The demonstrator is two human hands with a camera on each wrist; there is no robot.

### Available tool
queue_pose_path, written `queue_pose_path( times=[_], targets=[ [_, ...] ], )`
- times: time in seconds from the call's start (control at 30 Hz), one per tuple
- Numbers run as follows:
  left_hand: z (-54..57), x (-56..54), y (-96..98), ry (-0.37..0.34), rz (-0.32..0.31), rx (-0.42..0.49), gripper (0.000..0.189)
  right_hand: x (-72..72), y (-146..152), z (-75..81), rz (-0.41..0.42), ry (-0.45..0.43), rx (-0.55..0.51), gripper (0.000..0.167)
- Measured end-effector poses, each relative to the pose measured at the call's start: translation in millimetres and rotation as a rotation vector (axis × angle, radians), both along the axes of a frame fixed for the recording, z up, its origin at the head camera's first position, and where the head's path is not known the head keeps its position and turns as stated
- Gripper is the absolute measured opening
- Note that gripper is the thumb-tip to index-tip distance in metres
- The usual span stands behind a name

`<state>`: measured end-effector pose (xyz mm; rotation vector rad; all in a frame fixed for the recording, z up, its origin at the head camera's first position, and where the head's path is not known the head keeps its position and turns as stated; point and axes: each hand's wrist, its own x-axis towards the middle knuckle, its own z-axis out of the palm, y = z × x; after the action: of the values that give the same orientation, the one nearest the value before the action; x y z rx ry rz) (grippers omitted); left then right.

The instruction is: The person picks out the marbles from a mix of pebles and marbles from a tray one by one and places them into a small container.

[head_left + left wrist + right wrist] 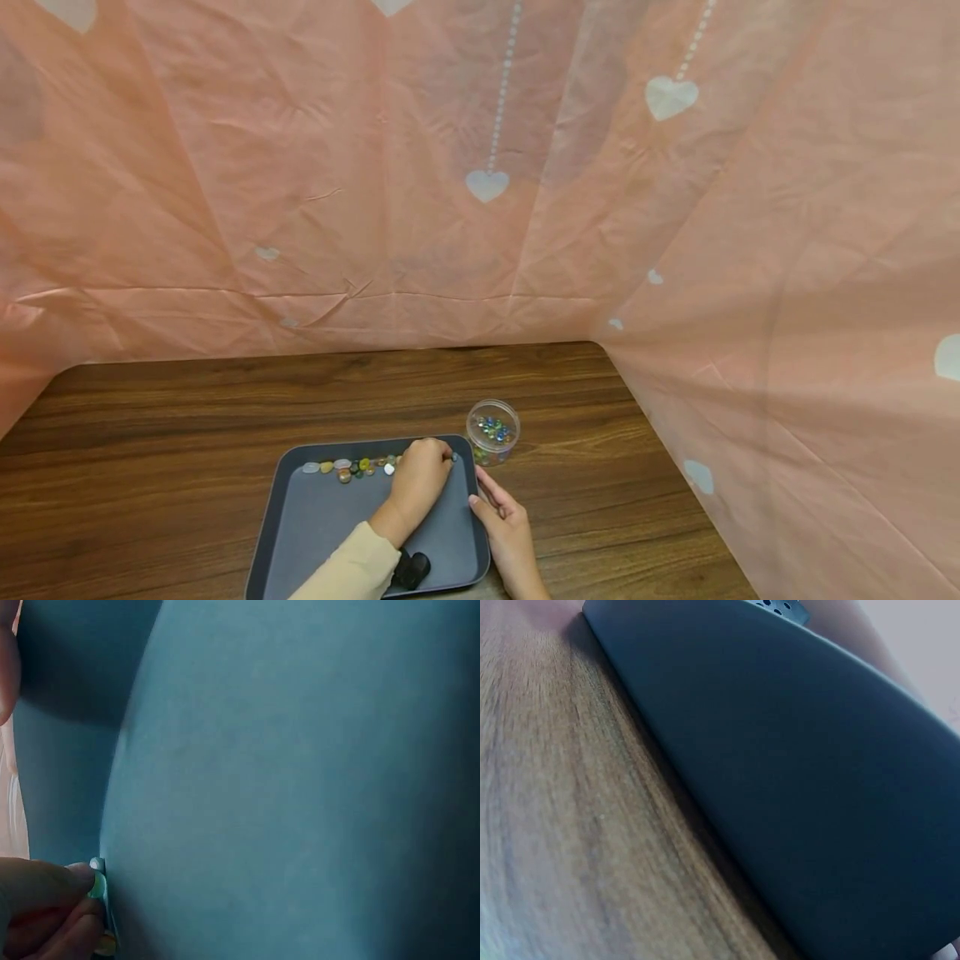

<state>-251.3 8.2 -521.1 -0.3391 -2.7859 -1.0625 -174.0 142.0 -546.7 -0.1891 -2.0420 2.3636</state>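
In the head view, my left hand [422, 477] reaches over the dark grey tray [330, 533] to its far right part. Its thumb and finger pinch a small green glass stone [98, 886], seen in the left wrist view against the tray's wall. A pale stone [97, 864] and a yellowish one [106, 944] lie right beside those fingertips. My right hand [512, 533] holds the tray's right edge, thumb on the rim and fingers along the outside. In the right wrist view the tray's outer wall [780, 765] fills most of the picture, and the fingers' grip is hidden.
Along the tray's far side runs a row of coloured stones [358, 467], partly hidden by my left hand. A clear round tub [492, 427] with glass stones stands beyond the tray's right corner. A black object [412, 570] shows under the left sleeve. Pink cloth [420, 250] surrounds the wooden table [225, 400].
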Motion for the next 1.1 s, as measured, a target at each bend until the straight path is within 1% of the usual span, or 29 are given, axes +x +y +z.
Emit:
queue_pose_path(
  times=[0.03, 0.13, 0.23, 0.27, 0.3, 0.4, 0.47, 0.53, 0.57, 0.67, 0.83, 1.0, 1.1],
  targets=[
    [-0.4, -0.3, -0.6, 0.001, -0.001, 0.008, 0.005, 0.0, 0.0, 0.0, 0.001, 0.001, -0.002, 0.051],
    [-0.7, -2.0, -4.6, -0.009, -0.009, 0.075, 0.004, 0.2, 0.1, 0.0, 0.003, 0.001, -0.011, 0.051],
    [1.0, -4.7, -11.1, -0.067, -0.017, 0.177, 0.004, 0.6, 0.1, 0.4, 0.01, 0.002, -0.01, 0.051],
    [2.1, -5.8, -13.6, -0.102, -0.021, 0.225, 0.005, 0.8, 0.2, 0.6, 0.012, 0.001, -0.008, 0.051],
    [3.4, -7.0, -15.8, -0.152, -0.025, 0.286, 0.007, 0.9, 0.4, 0.8, 0.014, 0.0, -0.005, 0.051],
    [8.5, -9.8, -21.1, -0.355, -0.037, 0.533, 0.014, 1.2, 0.7, 1.6, 0.016, -0.001, 0.003, 0.051],
    [12.1, -11.0, -23.1, -0.47, -0.037, 0.687, 0.02, 1.0, 0.9, 1.6, 0.012, 0.0, 0.013, 0.051],
    [14.8, -12.2, -23.3, -0.55, -0.03, 0.808, 0.024, 0.5, 0.8, 1.2, 0.005, 0.004, 0.022, 0.051],
    [16.2, -12.9, -23.0, -0.569, -0.03, 0.839, 0.026, 0.3, 0.7, 1.0, 0.004, 0.006, 0.026, 0.051],
    [19.7, -15.0, -21.1, -0.596, -0.026, 0.903, 0.03, 0.1, 0.7, 0.7, 0.001, 0.009, 0.033, 0.051],
    [27.7, -17.4, -16.1, -0.597, -0.027, 0.94, 0.031, 1.0, 0.6, 1.3, 0.004, 0.008, 0.025, 0.051],
    [35.3, -22.3, -7.3, -0.571, -0.03, 0.935, 0.026, 0.8, 0.3, 1.6, 0.001, 0.008, 0.019, 0.05],
    [38.8, -25.6, -0.9, -0.531, -0.036, 0.885, 0.024, 0.5, 0.2, 1.6, 0.002, 0.01, 0.018, 0.05]
  ],
)
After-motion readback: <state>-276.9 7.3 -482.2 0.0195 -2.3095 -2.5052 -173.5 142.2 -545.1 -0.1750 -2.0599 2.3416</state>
